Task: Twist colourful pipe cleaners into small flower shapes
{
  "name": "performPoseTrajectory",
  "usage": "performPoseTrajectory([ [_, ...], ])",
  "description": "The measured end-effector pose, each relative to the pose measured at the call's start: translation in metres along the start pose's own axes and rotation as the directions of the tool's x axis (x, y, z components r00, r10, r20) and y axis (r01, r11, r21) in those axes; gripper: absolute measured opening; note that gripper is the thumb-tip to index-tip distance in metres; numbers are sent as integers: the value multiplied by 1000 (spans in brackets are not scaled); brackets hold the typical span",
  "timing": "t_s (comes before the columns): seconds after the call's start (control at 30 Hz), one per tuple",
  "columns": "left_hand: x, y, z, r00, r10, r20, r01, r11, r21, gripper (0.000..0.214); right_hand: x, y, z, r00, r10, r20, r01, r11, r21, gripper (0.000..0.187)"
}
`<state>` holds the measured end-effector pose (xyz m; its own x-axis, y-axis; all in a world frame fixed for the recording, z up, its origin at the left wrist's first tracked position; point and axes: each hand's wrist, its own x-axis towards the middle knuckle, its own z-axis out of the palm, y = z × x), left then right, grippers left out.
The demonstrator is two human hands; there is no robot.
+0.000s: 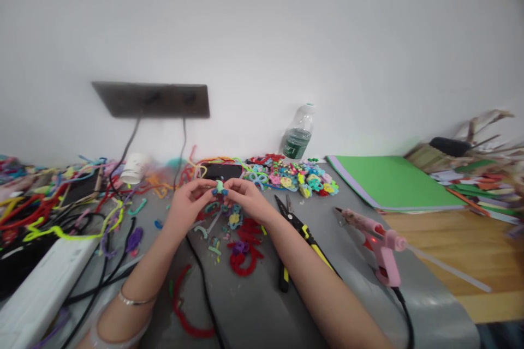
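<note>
My left hand (pixel 189 200) and my right hand (pixel 248 198) meet above the grey mat (pixel 254 305), fingertips pinched together on a small green and blue pipe-cleaner piece (pixel 220 187). Just below the hands lie small pipe-cleaner flowers and curls (pixel 229 223) and a red and purple pipe-cleaner shape (pixel 244 253). A heap of finished colourful pipe-cleaner flowers (pixel 298 179) lies behind my right hand. Black and yellow pliers (pixel 295 234) rest beside my right forearm.
A pink glue gun (pixel 379 242) stands at the right with its cable trailing forward. A clear water bottle (pixel 298 133), a white cup (pixel 134 168), green card sheets (pixel 393 182), a tangle of loose pipe cleaners (pixel 53 207) and black cables surround the mat.
</note>
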<state>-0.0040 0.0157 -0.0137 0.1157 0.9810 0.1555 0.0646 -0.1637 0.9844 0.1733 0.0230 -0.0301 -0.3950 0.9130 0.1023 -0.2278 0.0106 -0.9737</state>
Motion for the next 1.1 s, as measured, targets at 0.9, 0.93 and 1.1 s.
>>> performPoseTrajectory([
  [0.9,-2,-10,6,978,196,-69,-194,980,33,7,0,4,4,994,-73,-76,68,995,-69,33],
  [0.93,-2,-10,6,978,198,-68,-196,980,27,7,0,5,4,994,-73,-82,68,996,-63,33],
  [1.1,-2,-14,8,975,210,-78,-210,978,16,7,0,5,7,988,-104,-116,99,994,-50,34],
])
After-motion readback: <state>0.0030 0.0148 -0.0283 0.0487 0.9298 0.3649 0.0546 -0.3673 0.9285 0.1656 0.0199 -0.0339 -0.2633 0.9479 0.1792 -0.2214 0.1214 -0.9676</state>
